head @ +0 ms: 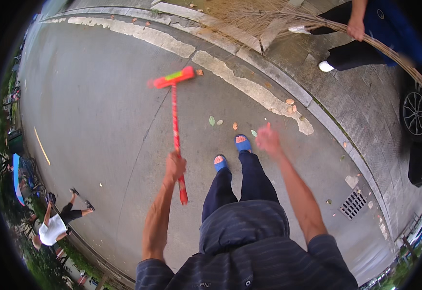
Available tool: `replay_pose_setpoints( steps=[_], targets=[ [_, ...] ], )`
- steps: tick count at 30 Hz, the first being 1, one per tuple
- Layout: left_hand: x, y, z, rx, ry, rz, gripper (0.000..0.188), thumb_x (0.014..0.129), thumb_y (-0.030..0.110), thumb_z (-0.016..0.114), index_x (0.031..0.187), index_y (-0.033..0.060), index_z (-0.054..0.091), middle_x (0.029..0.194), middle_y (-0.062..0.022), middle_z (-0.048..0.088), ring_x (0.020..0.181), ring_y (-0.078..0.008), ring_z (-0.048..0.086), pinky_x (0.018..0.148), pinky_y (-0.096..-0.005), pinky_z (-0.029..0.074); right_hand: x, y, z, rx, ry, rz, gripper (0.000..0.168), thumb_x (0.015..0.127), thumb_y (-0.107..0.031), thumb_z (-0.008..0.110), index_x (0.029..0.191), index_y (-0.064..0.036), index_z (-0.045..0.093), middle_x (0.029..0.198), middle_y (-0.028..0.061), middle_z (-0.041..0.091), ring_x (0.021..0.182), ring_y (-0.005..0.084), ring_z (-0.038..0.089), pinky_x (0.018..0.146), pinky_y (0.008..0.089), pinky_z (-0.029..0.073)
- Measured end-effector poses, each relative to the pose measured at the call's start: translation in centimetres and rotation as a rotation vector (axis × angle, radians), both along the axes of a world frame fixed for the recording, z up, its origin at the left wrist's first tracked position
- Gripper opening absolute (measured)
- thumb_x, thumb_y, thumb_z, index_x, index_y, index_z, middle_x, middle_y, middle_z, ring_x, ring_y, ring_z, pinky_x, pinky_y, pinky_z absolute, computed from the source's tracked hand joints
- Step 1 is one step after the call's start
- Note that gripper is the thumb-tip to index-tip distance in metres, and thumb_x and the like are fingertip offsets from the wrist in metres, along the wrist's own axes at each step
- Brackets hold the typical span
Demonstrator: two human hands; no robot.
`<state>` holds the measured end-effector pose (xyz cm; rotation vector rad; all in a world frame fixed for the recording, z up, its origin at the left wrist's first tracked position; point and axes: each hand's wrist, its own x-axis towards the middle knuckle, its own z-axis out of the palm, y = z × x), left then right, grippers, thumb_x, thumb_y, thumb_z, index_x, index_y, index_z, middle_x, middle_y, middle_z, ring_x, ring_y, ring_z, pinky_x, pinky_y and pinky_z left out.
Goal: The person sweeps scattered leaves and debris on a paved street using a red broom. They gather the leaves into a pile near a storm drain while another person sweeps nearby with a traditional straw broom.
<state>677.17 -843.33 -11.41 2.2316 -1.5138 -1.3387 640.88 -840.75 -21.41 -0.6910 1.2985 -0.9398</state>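
My left hand point(175, 166) grips the red-and-white patterned handle of a red long-handled tool point(175, 119). The handle's butt end sticks out below my fist. At its far end a crosswise red head with a yellow-green patch hangs over the road, blurred; whether it is a broom or a dustpan I cannot tell. My right hand point(269, 140) is raised to the right of my feet, its fingers curled and blurred. A small red-orange spot shows at its upper edge; whether the hand holds it is unclear. Blue slides point(242, 143) are on my feet.
A co-worker's hand point(356, 29) holds a large twig broom point(305, 16) over the pavement at upper right. Beside it is a car wheel point(417, 116). A kerb point(276, 74), fallen leaves point(212, 120) and a drain grate point(353, 203) lie right. A person point(53, 228) walks at left.
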Motion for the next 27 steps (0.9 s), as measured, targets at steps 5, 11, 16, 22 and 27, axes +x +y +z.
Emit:
replay_pose_setpoints(
  steps=[5,11,16,22,27],
  targets=[
    [4.4,6.7,9.0,0.399,0.232,0.104,0.048,0.074,-0.002,0.05,0.121,0.0049,0.051,0.061,0.003,0.045,0.047,-0.0088,0.046,0.041,-0.0264,0.038,5.9,10.5,-0.3,0.491,0.076,0.111,0.016,0.084,-0.013,0.051,0.095,-0.002,0.055,0.068,0.0074,0.061,0.052,0.0115,0.057,0.043,0.023,0.046],
    [0.4,10.6,10.2,0.168,0.041,-0.101,0.042,0.073,0.002,0.05,0.115,0.0009,0.052,0.062,-0.0009,0.047,0.05,-0.0093,0.045,0.043,-0.0251,0.036,6.0,10.0,0.6,0.492,-0.01,0.058,0.021,0.087,-0.019,0.053,0.095,0.0,0.055,0.072,0.0076,0.062,0.056,0.0112,0.059,0.048,0.0228,0.049],
    [-7.9,4.2,6.3,0.21,0.153,0.052,0.02,0.074,0.002,0.047,0.093,-0.001,0.048,0.058,-0.0047,0.046,0.044,-0.0136,0.048,0.039,-0.0313,0.04,6.3,6.7,1.9,0.525,-0.048,0.067,0.026,0.087,-0.027,0.053,0.097,-0.003,0.056,0.075,0.0067,0.062,0.061,0.0124,0.06,0.053,0.0251,0.049],
    [-13.7,8.2,-0.3,0.222,0.197,-0.242,0.027,0.071,-0.001,0.049,0.097,-0.0002,0.046,0.071,-0.0324,0.055,0.07,-0.0473,0.056,0.057,-0.051,0.045,6.5,8.5,1.4,0.619,-0.139,-0.043,0.031,0.088,-0.033,0.05,0.1,-0.005,0.054,0.079,0.0087,0.063,0.066,0.017,0.061,0.058,0.0291,0.05],
    [-17.6,12.1,1.0,0.313,0.076,-0.647,0.038,0.073,0.006,0.051,0.109,-0.0005,0.04,0.081,-0.0306,0.058,0.08,-0.0485,0.055,0.07,-0.0535,0.045,3.9,15.0,0.0,0.806,-0.531,-0.505,0.046,0.089,-0.047,0.042,0.109,-0.006,0.044,0.086,0.0139,0.062,0.071,0.0244,0.061,0.062,0.0348,0.05]
  ],
)
